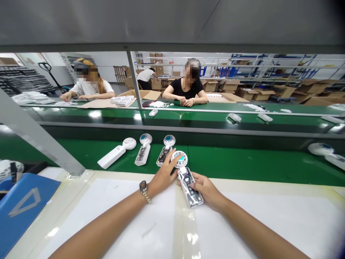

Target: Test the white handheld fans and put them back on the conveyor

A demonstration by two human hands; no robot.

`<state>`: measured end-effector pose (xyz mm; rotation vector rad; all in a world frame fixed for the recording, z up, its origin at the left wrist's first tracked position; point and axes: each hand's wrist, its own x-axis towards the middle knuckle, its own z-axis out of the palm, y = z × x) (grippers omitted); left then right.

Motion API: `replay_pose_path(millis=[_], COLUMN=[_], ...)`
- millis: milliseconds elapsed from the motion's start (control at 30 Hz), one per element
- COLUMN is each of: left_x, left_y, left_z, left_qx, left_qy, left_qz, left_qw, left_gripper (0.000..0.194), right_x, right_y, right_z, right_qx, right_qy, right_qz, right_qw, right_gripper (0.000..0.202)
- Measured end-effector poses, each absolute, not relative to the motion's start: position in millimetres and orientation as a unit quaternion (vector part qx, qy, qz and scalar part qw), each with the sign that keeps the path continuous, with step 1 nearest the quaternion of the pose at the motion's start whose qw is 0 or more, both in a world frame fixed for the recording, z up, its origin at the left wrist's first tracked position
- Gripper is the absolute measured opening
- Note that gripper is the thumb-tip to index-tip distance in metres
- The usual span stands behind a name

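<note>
In the head view, my right hand (pixel 207 189) is closed around the handle of a white handheld fan (pixel 190 189), thumb on its front. The handle's front is uncovered, with dark inner parts showing; the round head has a blue centre. My left hand (pixel 165 174), with a watch on its wrist, grips the fan at its head and neck, fingers partly over the grille. Just behind my left hand lies another fan with its inside showing (pixel 164 154). Left of it are a second uncovered fan (pixel 142 154) and a fan with a closed white handle (pixel 111 157).
A green conveyor belt (pixel 229 162) runs behind the white worktop (pixel 129 230). A slanted metal post (pixel 40 133) and a blue bin (pixel 24 212) stand at left. Another fan (pixel 335 160) lies far right. Across, two co-workers sit near small white parts (pixel 160 104).
</note>
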<state>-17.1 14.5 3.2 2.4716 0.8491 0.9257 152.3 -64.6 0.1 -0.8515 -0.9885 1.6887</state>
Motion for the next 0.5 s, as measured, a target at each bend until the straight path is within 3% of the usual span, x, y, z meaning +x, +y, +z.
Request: replay_pose_path(millis=[500], left_x=[-15.9], left_y=[11.1], left_z=[7.9], left_qx=[0.873], left_qy=[0.306], left_qz=[0.326], left_qw=[0.194], left_gripper=[0.057], right_x=[152.9], right_y=[-65.7], right_z=[2.9], right_qx=[-0.340], right_qy=[-0.415], right_qz=[0.698], right_qw=[0.474], right_gripper=[0.054])
